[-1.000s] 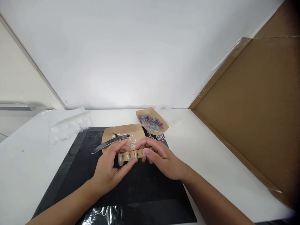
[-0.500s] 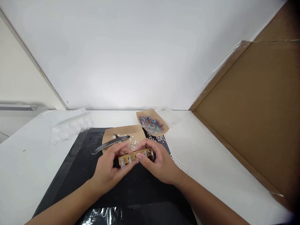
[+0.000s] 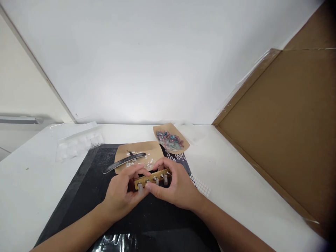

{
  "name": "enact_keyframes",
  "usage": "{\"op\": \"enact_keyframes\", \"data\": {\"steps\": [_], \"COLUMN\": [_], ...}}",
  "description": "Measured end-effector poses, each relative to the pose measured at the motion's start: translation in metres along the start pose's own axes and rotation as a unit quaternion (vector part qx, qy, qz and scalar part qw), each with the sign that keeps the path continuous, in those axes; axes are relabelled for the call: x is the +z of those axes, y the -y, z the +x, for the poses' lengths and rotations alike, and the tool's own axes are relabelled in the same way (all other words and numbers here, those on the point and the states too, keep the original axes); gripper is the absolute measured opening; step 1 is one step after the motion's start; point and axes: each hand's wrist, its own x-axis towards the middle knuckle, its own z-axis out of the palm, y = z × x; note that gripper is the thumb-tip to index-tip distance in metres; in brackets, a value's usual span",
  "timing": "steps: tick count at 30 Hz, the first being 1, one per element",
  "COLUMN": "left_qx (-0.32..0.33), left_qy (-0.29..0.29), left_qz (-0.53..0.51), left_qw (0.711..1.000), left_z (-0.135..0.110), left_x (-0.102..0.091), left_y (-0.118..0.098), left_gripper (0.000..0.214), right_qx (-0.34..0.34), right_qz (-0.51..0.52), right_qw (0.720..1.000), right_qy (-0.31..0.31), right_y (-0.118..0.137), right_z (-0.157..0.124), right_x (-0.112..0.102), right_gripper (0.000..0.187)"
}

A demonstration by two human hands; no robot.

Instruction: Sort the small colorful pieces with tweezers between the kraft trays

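The right hand [image 3: 174, 187] has slid its thumb leftward along one narrow golden bar [image 3: 151, 177], grasped between its fingers and those of the left hand [image 3: 120, 189] over one black mat [image 3: 157, 224]; five metal posts [image 3: 154, 179] and at least three translucent tips [image 3: 165, 180] line it.

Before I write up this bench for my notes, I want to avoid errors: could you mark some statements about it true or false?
1. The left hand and right hand both hold the gold bar. True.
2. The dark file lies clear of the nearer brown paper. False: it lies partly over it.
3. Colourful pieces lie on the farther brown paper. True.
4. The clear case is right of both papers. False: it is left of them.
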Motion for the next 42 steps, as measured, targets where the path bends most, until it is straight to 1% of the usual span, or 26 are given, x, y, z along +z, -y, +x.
{"op": "enact_keyframes", "data": {"steps": [4,7,10,14,18,22,25,28,30,32,34,37,42], "left_qx": [-0.01,-0.017,-0.022,-0.027,-0.027,-0.004,0.014,0.004,-0.012,-0.018,-0.019,-0.027,-0.055], "left_qy": [0.001,0.004,0.004,0.004,0.014,0.004,0.001,0.006,0.02,0.021,0.004,-0.017,-0.011], "left_qz": [0.009,0.008,-0.001,-0.015,-0.003,0.016,0.025,0.04,0.045,0.045,0.043,0.03,-0.005], "left_qw": [1.0,1.0,1.0,1.0,1.0,1.0,1.0,0.999,0.999,0.999,0.999,0.999,0.998], "left_z": [0.001,0.0,-0.001,0.0,0.002,0.001,0.001,0.002,0.003,0.004,0.004,0.001,-0.004], "left_x": [-0.001,-0.001,-0.001,0.0,-0.001,-0.001,-0.002,-0.002,-0.003,-0.003,-0.003,-0.001,0.003], "left_y": [-0.003,-0.004,-0.003,-0.004,-0.007,-0.006,-0.004,-0.005,-0.006,-0.008,-0.008,-0.005,0.003], "left_gripper": [0.046,0.046,0.047,0.046,0.042,0.044,0.04,0.037,0.035,0.031,0.03,0.034,0.037], "right_qx": [0.003,-0.003,0.006,0.018,0.027,0.028,0.032,0.027,0.017,0.002,-0.014,-0.029,-0.025], "right_qz": [0.003,0.011,0.012,-0.015,-0.041,-0.049,-0.066,-0.082,-0.077,-0.063,-0.048,-0.057,-0.075], "right_qw": [1.0,1.0,1.0,1.0,0.998,0.998,0.996,0.995,0.996,0.998,0.999,0.997,0.996], "right_qy": [0.003,0.012,0.019,-0.007,-0.026,-0.027,-0.04,-0.05,-0.039,-0.017,-0.01,-0.035,-0.051], "right_y": [-0.002,-0.002,-0.001,-0.001,0.0,0.001,0.0,0.0,0.0,0.0,-0.001,-0.002,-0.002], "right_z": [0.0,0.0,-0.001,-0.001,-0.001,-0.001,-0.001,-0.001,-0.001,-0.002,-0.002,-0.003,-0.001], "right_x": [-0.001,-0.003,-0.003,0.0,0.002,0.003,0.005,0.006,0.004,0.002,0.0,0.001,0.004], "right_gripper": [0.043,0.047,0.052,0.056,0.06,0.059,0.058,0.058,0.058,0.054,0.044,0.034,0.033]}}
